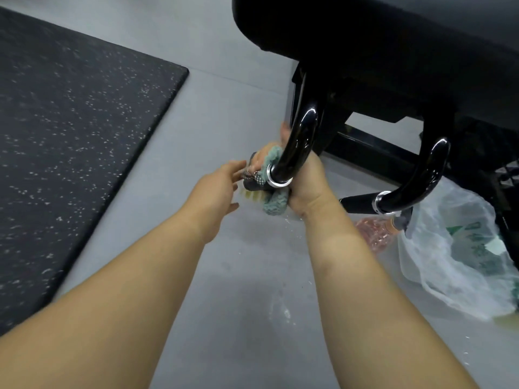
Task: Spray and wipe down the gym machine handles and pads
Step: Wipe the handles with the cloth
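Cloth (276, 204) bunched round handle (298, 147) inside right grip (306, 189).

Count taken from my position. I record two curved glossy black metal handle bars, the nearer bar (297, 147) and the farther bar (427, 175). Each carries one chrome collar ring, two in all (271, 178) (377, 204).

- One black padded cushion (379, 32).
- One fluffy teal cloth (273, 203).
- One speckled black rubber floor mat (70, 122).
- One translucent white plastic bag with green print (455, 262).
- One pinkish clear bottle (373, 231), blurred.
- Two hands of mine: left hand (216, 192), right hand (306, 186).
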### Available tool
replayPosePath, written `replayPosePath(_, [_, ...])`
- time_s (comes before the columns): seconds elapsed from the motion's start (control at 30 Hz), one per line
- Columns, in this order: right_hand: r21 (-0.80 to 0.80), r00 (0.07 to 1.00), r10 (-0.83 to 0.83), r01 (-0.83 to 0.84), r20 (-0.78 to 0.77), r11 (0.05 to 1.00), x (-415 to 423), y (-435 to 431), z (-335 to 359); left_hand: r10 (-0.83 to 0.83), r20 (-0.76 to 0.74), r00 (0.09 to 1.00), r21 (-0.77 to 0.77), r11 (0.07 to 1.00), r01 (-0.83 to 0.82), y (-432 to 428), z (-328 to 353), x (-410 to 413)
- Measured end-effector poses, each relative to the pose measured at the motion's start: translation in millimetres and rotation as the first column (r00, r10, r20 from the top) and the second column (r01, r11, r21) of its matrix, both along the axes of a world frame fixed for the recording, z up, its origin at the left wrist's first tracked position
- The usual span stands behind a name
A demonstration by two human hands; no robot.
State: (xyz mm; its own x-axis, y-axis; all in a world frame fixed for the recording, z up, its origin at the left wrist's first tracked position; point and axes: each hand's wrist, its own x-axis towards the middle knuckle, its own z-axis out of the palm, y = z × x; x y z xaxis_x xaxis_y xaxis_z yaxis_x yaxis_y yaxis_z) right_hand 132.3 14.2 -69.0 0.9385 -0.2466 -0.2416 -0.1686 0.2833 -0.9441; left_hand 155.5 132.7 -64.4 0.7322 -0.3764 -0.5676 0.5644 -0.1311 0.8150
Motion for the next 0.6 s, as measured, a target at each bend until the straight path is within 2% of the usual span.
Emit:
replayPosePath(0.1, [0.025, 0.999, 0.035, -0.034, -0.014, 0.999, 2.0, -12.0, -2.0, 0.008, -0.017, 1.000, -0.019, 1.000, -0.008, 2.0, -0.8, 7.3])
replayPosePath(0.3, [-0.008, 0.964, -0.144, 0.146, -0.226, 0.989, 4.0, 1.6, -30.8, -0.024, -0.002, 1.000, 0.008, 1.000, 0.024, -1.4, -2.1, 2.2])
replayPosePath(0.37, [0.024, 0.973, -0.148, 0.155, -0.178, 0.988, 2.1, 6.1, -31.1, -0.014, -0.013, 1.000, 0.017, 1.000, 0.014, 2.2, -8.1, 1.7])
replayPosePath(0.43, [0.088, 0.977, -0.204, 0.209, -0.067, 0.974, -3.5, 10.4, -23.3, -0.007, -0.027, 1.000, 0.023, 1.000, 0.007, 5.0, -12.2, 1.5])
replayPosePath(0.5, [0.207, 0.961, -0.276, 0.265, 0.025, 0.942, -10.2, 13.8, -11.4, 0.002, -0.057, 0.998, 0.002, 1.000, -0.002, 4.8, -14.3, 3.0])
replayPosePath(0.6, [0.283, 0.927, -0.366, 0.329, 0.085, 0.901, -14.4, 19.8, -6.8, -0.020, -0.090, 0.996, -0.060, 0.998, 0.015, -4.0, -14.5, 2.5])
